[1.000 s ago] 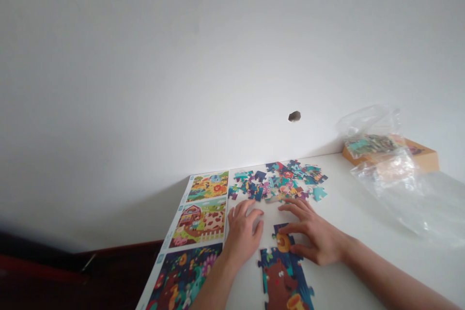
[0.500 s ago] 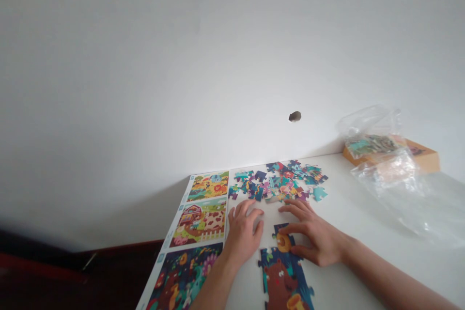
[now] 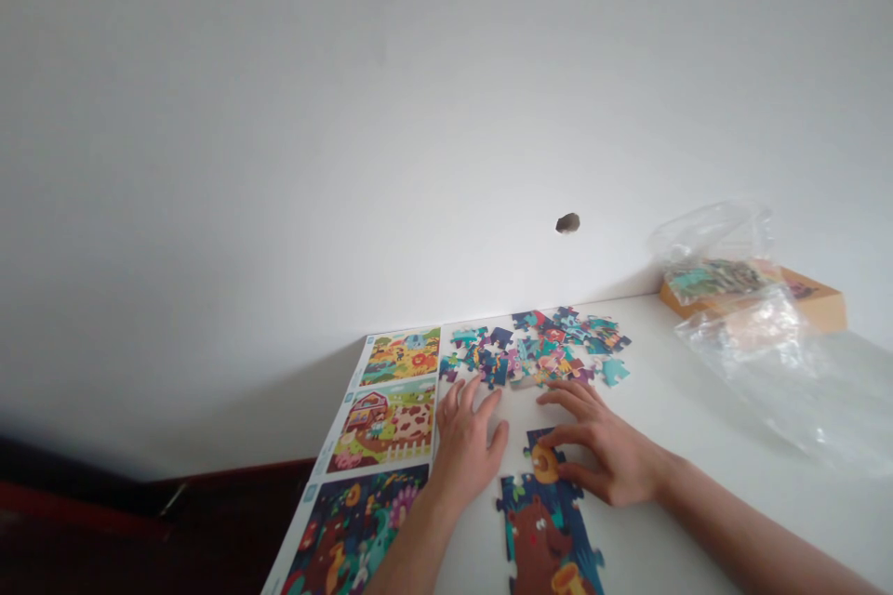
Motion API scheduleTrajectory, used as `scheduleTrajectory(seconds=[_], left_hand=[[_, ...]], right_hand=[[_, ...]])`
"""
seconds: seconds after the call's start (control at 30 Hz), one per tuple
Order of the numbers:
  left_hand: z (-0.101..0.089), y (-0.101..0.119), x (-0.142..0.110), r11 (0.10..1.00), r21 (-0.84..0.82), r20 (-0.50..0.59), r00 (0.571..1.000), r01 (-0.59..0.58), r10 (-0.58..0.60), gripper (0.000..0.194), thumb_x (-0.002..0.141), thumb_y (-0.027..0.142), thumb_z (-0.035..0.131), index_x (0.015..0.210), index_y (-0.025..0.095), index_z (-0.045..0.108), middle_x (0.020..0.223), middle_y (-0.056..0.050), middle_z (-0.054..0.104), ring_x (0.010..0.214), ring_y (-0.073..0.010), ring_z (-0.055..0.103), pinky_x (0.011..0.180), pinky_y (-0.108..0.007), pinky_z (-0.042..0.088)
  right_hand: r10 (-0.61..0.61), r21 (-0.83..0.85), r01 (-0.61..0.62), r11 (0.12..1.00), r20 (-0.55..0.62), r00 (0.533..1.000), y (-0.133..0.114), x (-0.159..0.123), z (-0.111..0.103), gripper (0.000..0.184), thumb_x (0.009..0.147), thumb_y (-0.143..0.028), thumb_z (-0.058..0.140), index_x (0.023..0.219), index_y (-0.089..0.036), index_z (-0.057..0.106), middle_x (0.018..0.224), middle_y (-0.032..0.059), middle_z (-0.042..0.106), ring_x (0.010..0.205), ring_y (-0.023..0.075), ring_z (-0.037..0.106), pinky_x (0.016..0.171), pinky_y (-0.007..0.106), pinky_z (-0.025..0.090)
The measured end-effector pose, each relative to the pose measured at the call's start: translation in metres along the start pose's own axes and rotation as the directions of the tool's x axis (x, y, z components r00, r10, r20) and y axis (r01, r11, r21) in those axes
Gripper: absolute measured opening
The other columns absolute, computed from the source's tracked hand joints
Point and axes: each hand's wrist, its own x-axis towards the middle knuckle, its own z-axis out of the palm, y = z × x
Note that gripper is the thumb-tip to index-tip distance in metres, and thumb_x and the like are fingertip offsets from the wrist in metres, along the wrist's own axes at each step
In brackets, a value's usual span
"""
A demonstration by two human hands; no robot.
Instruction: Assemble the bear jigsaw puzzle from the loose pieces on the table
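My left hand [image 3: 466, 442] lies open on the white tabletop, fingers spread and holding nothing. Its fingertips reach just short of the loose jigsaw pieces [image 3: 551, 353] piled against the wall. With thumb and index finger, my right hand [image 3: 600, 446] grips a dark blue puzzle piece [image 3: 542, 463] showing a round yellow shape; the other fingers stretch toward the pile. That piece sits right above the joined bear section [image 3: 534, 530], touching or nearly touching it. A brown bear and a yellow pot show on this section, whose lower end is cut off by the view.
Left of the hands lies a picture sheet [image 3: 386, 428] with several printed scenes, along the table's left edge. At the back right, a clear plastic bag [image 3: 760, 325] with pieces inside rests on an orange box [image 3: 823, 307]. The white wall has a hole [image 3: 567, 223].
My left hand has shifted slightly, its fingers stretching a little farther toward the pile. My right hand stays at the puzzle piece, its thumb slightly higher.
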Motion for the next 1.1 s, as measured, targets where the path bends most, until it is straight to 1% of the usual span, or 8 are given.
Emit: scheduleTrajectory(seconds=[0.23,0.37,0.43,0.53,0.6,0.7,0.97,1.1], left_hand=[[0.002,-0.001,0.002,1.0,0.02,-0.013,1.0,-0.012,0.013,0.038,0.089,0.015,0.051,0.123,0.026,0.065,0.136,-0.007,0.054,0.122,-0.0307,0.045,0.104,-0.054,0.039],[0.003,-0.002,0.003,1.0,0.023,-0.027,1.0,-0.008,0.009,0.039,0.089,0.012,0.05,0.121,0.027,0.066,0.135,-0.007,0.055,0.119,-0.0297,0.047,0.102,-0.052,0.041],[0.003,-0.003,0.003,1.0,0.021,-0.03,1.0,-0.008,0.009,0.038,0.089,0.012,0.051,0.121,0.027,0.066,0.135,-0.007,0.055,0.119,-0.0301,0.047,0.102,-0.052,0.04],[0.003,-0.002,0.003,1.0,0.015,-0.019,1.0,-0.006,0.006,0.039,0.089,0.012,0.051,0.122,0.024,0.065,0.134,-0.008,0.056,0.118,-0.0308,0.047,0.102,-0.053,0.04],[0.002,-0.002,0.003,1.0,0.008,-0.017,1.0,0.001,-0.001,0.039,0.088,0.012,0.051,0.123,0.023,0.065,0.133,-0.008,0.057,0.117,-0.0308,0.047,0.102,-0.052,0.04],[0.002,-0.002,0.003,1.0,-0.003,-0.024,1.0,0.0,0.0,0.04,0.088,0.012,0.051,0.123,0.024,0.065,0.132,-0.008,0.057,0.117,-0.0306,0.048,0.101,-0.052,0.041],[0.001,0.0,0.003,1.0,-0.002,-0.019,1.0,0.001,-0.001,0.038,0.088,0.013,0.052,0.121,0.024,0.066,0.13,-0.009,0.057,0.117,-0.0313,0.049,0.101,-0.052,0.041],[0.0,-0.001,0.003,1.0,-0.019,-0.056,0.998,0.004,-0.005,0.037,0.086,0.013,0.054,0.118,0.024,0.067,0.128,-0.009,0.058,0.117,-0.0303,0.05,0.101,-0.051,0.042]], right_hand=[[-0.031,0.004,0.031,1.0,-0.01,0.999,0.012,-0.001,0.007,0.032,0.078,-0.03,0.068,0.11,-0.031,0.072,0.136,0.0091,0.048,0.134,0.0352,0.035,0.11,0.058,0.029],[-0.019,0.014,0.019,1.0,-0.003,1.0,0.004,-0.001,0.003,0.032,0.076,-0.03,0.068,0.107,-0.029,0.073,0.138,0.0089,0.048,0.136,0.0362,0.034,0.112,0.058,0.025],[-0.035,0.039,0.033,0.999,0.054,0.998,-0.006,-0.001,0.002,0.044,0.075,-0.032,0.069,0.119,-0.029,0.068,0.141,0.0096,0.047,0.138,0.0377,0.032,0.113,0.061,0.02],[-0.153,0.12,0.13,0.984,0.211,0.965,-0.025,0.001,0.003,0.063,0.074,-0.042,0.071,0.135,-0.033,0.056,0.148,0.0097,0.043,0.142,0.041,0.026,0.113,0.067,0.01],[-0.216,0.164,0.174,0.971,0.282,0.935,-0.033,0.003,0.005,0.063,0.076,-0.047,0.069,0.136,-0.037,0.054,0.152,0.0089,0.039,0.144,0.0421,0.022,0.111,0.07,0.006],[-0.204,0.172,0.155,0.973,0.321,0.925,-0.034,0.005,0.005,0.061,0.077,-0.046,0.069,0.136,-0.04,0.054,0.155,0.0089,0.034,0.145,0.0433,0.018,0.109,0.073,0.004],[-0.12,0.098,0.099,0.99,0.245,0.962,-0.023,0.0,0.001,0.061,0.072,-0.049,0.074,0.131,-0.04,0.059,0.152,0.0096,0.039,0.143,0.0457,0.022,0.108,0.074,0.01],[-0.122,0.051,0.116,0.992,0.143,0.982,-0.024,0.0,0.006,0.047,0.08,-0.05,0.067,0.124,-0.034,0.064,0.138,0.0098,0.052,0.137,0.0371,0.037,0.111,0.064,0.021]])
